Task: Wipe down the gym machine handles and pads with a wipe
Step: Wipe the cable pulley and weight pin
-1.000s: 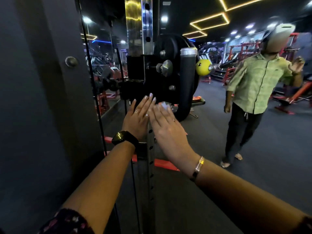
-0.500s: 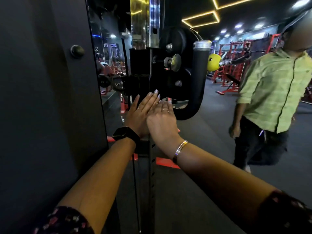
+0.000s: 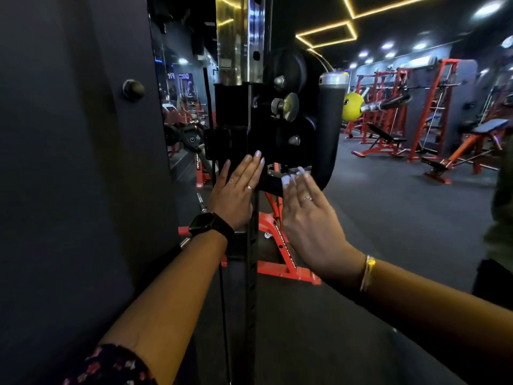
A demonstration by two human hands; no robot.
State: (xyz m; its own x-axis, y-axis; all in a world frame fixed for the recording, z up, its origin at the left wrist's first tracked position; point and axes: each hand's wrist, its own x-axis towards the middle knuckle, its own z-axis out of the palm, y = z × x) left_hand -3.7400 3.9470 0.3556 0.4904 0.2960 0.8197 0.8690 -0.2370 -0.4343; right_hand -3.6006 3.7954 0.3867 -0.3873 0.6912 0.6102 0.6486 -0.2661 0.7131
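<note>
1. The left grip (image 3: 236, 190), a bare hand, is lying flat with straight fingers against the black post (image 3: 249, 287), fingertips reaching the lower edge of the black carriage (image 3: 230, 112). It is holding nothing.
2. The right grip (image 3: 308, 215) is also flat, with straight fingers that are closing on nothing. Its fingertips are sitting at the lower bend of the black padded handle (image 3: 329, 129); contact cannot be confirmed.
3. The handle is rising upright on the right of the carriage to a metal cap (image 3: 331, 79) and curving left at the bottom, passing between the two grips.
4. A pin knob (image 3: 286, 107) and a black pulley disc (image 3: 291, 70) are projecting from the carriage just left of the handle.
5. A dark panel (image 3: 69, 162) with a round knob (image 3: 133, 90) is closing off the near left. A thin cable (image 3: 206, 107) is running down just left of the post.
6. A red floor frame (image 3: 280, 262) is lying behind the post, below the hands.
7. A yellow ball (image 3: 352, 107) is showing just right of the handle, farther off.
8. To the right the dark grey floor (image 3: 388, 218) is lying open as far as the red racks (image 3: 388, 107) and a blue-padded bench (image 3: 488, 126).
9. Part of a person (image 3: 502, 218) is showing at the right edge.
10. Yellow light strips (image 3: 327, 34) are glowing on the dark ceiling.
</note>
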